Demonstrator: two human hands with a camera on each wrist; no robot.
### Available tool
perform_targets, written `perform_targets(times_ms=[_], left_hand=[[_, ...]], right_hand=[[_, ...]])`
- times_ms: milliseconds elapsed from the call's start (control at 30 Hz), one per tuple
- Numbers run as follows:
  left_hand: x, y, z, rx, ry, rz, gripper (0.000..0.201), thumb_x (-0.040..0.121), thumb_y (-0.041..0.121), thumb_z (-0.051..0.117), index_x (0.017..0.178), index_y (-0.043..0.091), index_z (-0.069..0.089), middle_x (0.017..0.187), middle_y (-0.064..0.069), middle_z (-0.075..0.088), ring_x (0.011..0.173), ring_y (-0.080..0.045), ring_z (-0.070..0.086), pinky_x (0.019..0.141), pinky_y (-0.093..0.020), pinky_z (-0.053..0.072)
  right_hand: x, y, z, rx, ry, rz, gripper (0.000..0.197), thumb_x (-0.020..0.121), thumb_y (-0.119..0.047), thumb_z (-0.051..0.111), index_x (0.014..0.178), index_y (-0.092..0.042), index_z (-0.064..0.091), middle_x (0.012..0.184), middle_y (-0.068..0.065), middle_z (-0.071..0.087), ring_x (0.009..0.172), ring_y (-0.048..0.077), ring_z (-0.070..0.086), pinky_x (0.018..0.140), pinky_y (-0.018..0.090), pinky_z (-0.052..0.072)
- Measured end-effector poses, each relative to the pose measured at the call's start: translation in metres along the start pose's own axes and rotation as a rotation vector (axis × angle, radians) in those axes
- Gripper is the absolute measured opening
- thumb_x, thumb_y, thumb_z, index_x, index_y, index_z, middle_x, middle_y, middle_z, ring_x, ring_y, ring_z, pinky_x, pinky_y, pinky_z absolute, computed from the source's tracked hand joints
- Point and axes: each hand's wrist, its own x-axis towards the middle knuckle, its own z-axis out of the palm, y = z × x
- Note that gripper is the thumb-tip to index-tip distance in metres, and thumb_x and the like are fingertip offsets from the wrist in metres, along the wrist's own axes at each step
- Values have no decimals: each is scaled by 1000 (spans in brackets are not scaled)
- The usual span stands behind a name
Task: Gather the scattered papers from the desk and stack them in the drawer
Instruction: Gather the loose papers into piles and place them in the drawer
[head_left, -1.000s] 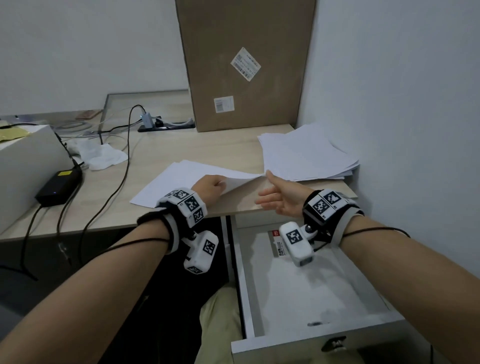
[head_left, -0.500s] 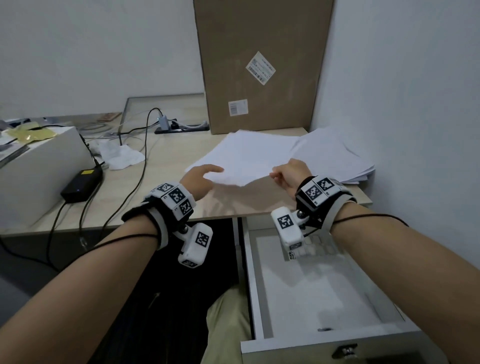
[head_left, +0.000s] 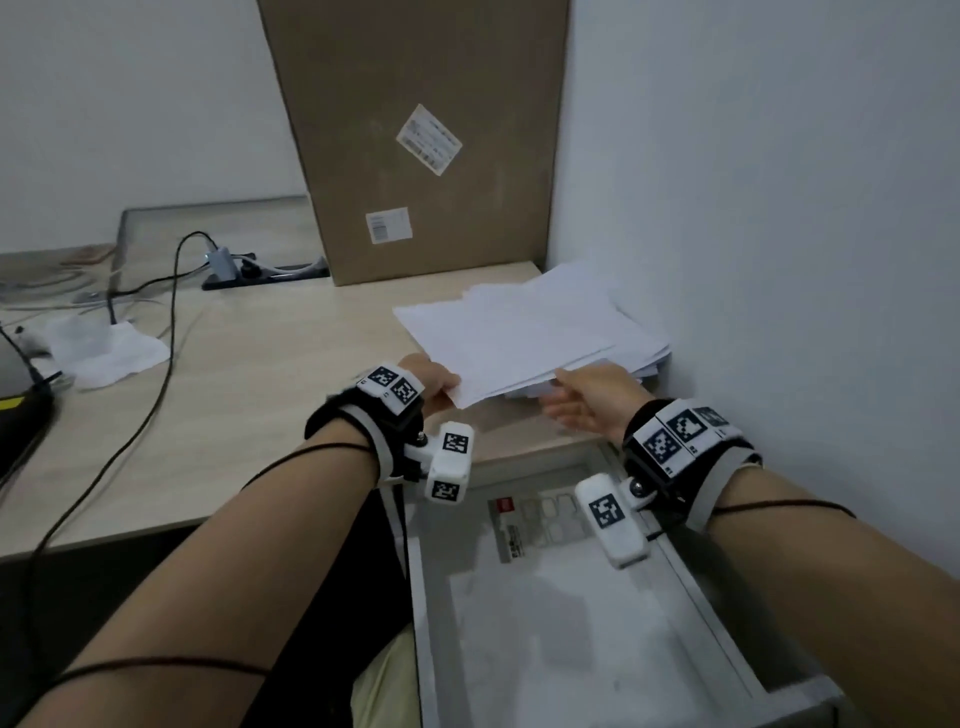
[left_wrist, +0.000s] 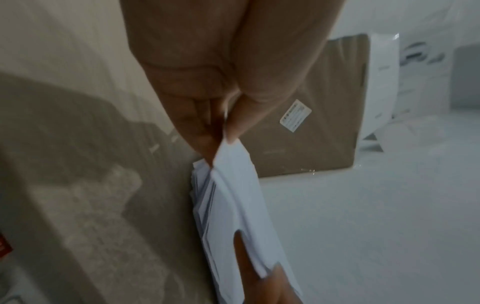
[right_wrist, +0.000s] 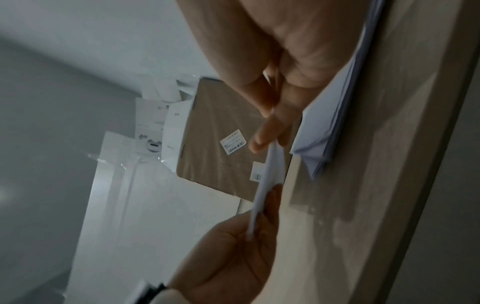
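Now papers pinched between left hand and right hand

Plain white walls meet at a corner at one o'clock; a pale wood-grain laminate desktop spans below, dimly lit.

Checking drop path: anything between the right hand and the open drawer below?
Nothing: head view shows only the desk's front edge between right hand and drawer.
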Motion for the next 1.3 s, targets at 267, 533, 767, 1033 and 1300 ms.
perform_targets(times_ms=[267, 533, 767, 1033, 1300], left_hand=[[45, 17, 15, 659, 96, 32, 27, 93, 10, 52, 117, -1, 58, 118, -15, 59, 106, -29, 56, 86, -33, 44], [76, 36, 61, 370, -55, -16, 48, 92, 18, 58, 135, 3, 45, 137, -14, 52, 121, -35, 53, 103, -44, 44], [77, 49, 50, 338, 32, -183, 32, 93, 24, 57, 75, 4, 39, 76, -13, 44, 67, -27, 49, 65, -31, 41], [99, 42, 35, 302, -50, -237, 50, 83, 27, 69, 122, 0, 53, 119, -10, 58, 105, -30, 57, 94, -39, 44], [51, 34, 32, 488, 2, -177, 43, 92, 22, 61, 125, -4, 53, 129, -20, 58, 109, -30, 57, 97, -36, 43]], right_hand=[[33, -6, -60, -541, 232, -192, 25, 89, -14, 56, 113, -9, 63, 117, 5, 63, 110, 20, 58, 95, 33, 47], [74, -8, -57, -961, 55, 47, 43, 94, -8, 45, 136, 0, 38, 141, 16, 42, 128, 30, 42, 99, 29, 36], [82, -12, -72, -1004, -57, 39, 52, 92, -10, 53, 142, -14, 42, 150, 3, 38, 137, 20, 35, 109, 26, 27], [80, -11, -74, -961, -38, 21, 51, 90, 1, 45, 137, -18, 50, 146, 0, 45, 134, 19, 40, 107, 23, 30], [56, -4, -61, -959, -113, -13, 51, 90, -2, 46, 138, -19, 49, 147, -1, 43, 136, 17, 38, 111, 27, 29]])
